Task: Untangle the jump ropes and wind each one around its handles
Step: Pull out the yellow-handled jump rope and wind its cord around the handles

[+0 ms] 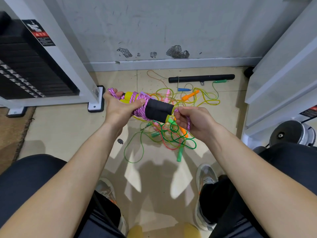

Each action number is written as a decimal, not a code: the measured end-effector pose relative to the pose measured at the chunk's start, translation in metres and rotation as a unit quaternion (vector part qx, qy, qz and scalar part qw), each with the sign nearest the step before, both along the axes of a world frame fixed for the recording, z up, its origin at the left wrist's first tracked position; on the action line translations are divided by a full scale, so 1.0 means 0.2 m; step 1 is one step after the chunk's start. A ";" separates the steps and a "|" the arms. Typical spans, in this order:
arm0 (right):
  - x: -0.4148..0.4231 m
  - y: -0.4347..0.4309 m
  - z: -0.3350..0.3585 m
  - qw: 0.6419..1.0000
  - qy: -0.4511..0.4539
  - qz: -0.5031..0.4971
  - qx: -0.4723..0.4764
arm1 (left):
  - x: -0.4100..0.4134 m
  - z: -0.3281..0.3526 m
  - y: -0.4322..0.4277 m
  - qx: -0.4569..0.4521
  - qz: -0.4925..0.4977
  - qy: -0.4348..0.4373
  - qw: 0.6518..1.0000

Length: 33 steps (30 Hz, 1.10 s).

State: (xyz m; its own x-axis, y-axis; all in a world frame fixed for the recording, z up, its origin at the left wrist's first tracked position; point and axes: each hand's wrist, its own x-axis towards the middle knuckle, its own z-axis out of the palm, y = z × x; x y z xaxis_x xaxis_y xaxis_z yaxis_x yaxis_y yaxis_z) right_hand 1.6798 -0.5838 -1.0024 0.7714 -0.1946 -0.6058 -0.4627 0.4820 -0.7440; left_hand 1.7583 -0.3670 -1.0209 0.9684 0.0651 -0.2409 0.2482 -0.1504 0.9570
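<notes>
I hold a pair of black foam handles (159,109) with yellow ends side by side above the floor. A pink braided rope (139,107) is coiled around their left part. My left hand (120,106) grips that wrapped part, with a loop of the rope sticking out past its fingers. My right hand (190,120) pinches the loose end of the pink rope next to the handles' right tips. Beneath them on the tiles lies a tangle of thin ropes (171,133), green, yellow, orange and pink, with green, orange, blue and pink handles.
A black padded bar (201,78) lies by the grey wall behind the tangle. A weight-stack machine (34,66) stands at the left, white frame panels at the right, and a dumbbell (291,133) near my right knee. My shoes (205,177) rest on the tiles below.
</notes>
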 end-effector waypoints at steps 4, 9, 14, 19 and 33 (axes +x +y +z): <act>0.00 0.01 0.01 0.998 0.016 -0.049 0.042 | -0.01 -0.03 -0.01 0.010 0.044 -0.012 0.999; 0.00 0.03 0.03 0.998 -0.003 -0.051 0.036 | -0.02 -0.02 -0.03 0.060 0.058 -0.044 0.996; -0.01 0.06 0.02 0.988 -0.050 0.012 -0.143 | -0.04 0.01 -0.06 0.123 0.070 -0.113 0.983; -0.02 0.08 0.02 0.969 -0.069 0.059 -0.231 | -0.09 0.04 -0.09 0.152 0.068 -0.136 0.977; -0.01 0.14 -0.06 0.883 -0.129 0.191 -0.410 | -0.20 0.10 -0.14 0.326 -0.008 -0.220 0.919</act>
State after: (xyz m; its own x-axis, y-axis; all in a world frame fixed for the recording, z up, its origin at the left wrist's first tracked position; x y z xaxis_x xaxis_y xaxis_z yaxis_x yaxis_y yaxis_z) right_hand 1.6782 -0.5554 -1.0138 0.9671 -0.1824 -0.1772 -0.2398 -0.4216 -0.8745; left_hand 1.7188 -0.3953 -1.0004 0.9647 0.0409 0.2602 -0.1497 -0.7276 0.6695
